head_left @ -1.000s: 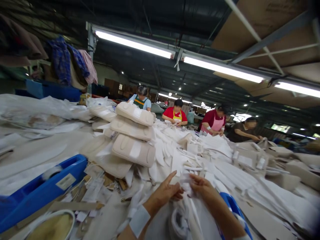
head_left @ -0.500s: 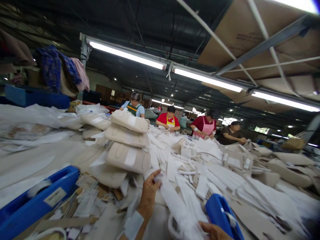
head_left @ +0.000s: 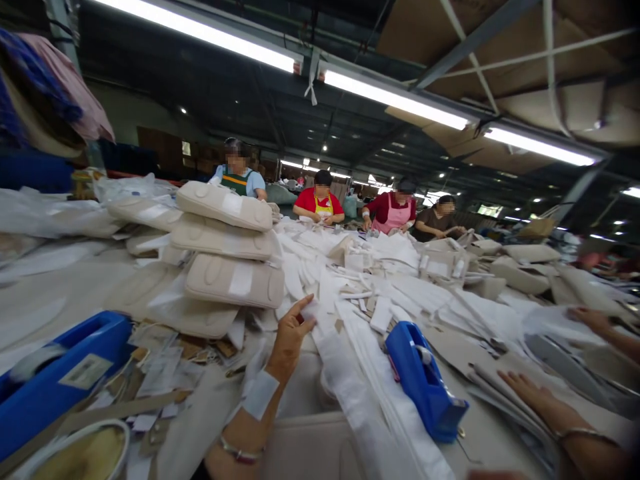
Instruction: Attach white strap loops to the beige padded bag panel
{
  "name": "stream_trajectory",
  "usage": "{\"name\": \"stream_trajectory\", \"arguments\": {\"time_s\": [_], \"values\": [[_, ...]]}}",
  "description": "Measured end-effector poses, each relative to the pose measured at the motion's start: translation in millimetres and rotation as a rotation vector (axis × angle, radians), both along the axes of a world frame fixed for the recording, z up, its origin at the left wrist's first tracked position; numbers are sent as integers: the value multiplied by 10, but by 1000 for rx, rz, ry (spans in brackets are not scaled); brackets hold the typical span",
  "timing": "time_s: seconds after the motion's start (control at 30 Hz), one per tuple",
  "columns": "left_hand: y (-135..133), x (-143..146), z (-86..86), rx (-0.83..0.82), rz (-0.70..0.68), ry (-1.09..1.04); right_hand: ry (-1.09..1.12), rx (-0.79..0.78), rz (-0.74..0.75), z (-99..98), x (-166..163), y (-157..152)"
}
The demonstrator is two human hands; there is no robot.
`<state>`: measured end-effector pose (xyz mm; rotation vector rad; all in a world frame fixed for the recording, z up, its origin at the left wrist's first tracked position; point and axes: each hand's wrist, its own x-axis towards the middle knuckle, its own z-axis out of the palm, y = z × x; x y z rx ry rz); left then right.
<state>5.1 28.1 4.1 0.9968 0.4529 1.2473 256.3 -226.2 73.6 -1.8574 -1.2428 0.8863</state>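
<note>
My left hand (head_left: 289, 339) pinches the far end of a long bundle of white fabric strips (head_left: 360, 400) between thumb and forefinger; the bundle runs back toward me across the table. A white patch is stuck on that wrist. My right hand (head_left: 527, 393) lies flat with fingers stretched out on thin beige sheets (head_left: 500, 363) at the right, holding nothing. A small blue tape dispenser (head_left: 423, 380) stands between my hands, just right of the strips.
A stack of beige padded pieces (head_left: 227, 280) rises behind my left hand. A large blue tape dispenser (head_left: 55, 380) sits at the near left. Loose white strips (head_left: 400, 280) cover the table's middle. Several people (head_left: 320, 200) work at the far side. Another person's hand (head_left: 595, 319) reaches in at the right.
My left hand has kept hold of the strips' end and stretched them out. My right hand left the strips and swung right onto the beige sheets. The view tilted up and shifted.
</note>
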Motion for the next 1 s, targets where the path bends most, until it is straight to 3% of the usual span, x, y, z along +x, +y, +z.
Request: {"name": "stream_trajectory", "arguments": {"time_s": [0.2, 0.37, 0.57, 0.8, 1.0], "values": [[3, 1, -9, 38, -9, 31, 134, 149, 198, -241, -584, 1017], [43, 11, -44, 42, -12, 23, 258, 75, 328, -373, -792, 1717], [9, 14, -7, 31, -21, 32, 230, 42, 277, -410, -762, 1886], [-54, 35, 18, 63, -226, 84, 76, 77, 209, -278, -777, 2013], [3, 34, -56, -1, -180, 92, -182, -23, 50, 15, -229, 2312]]}}
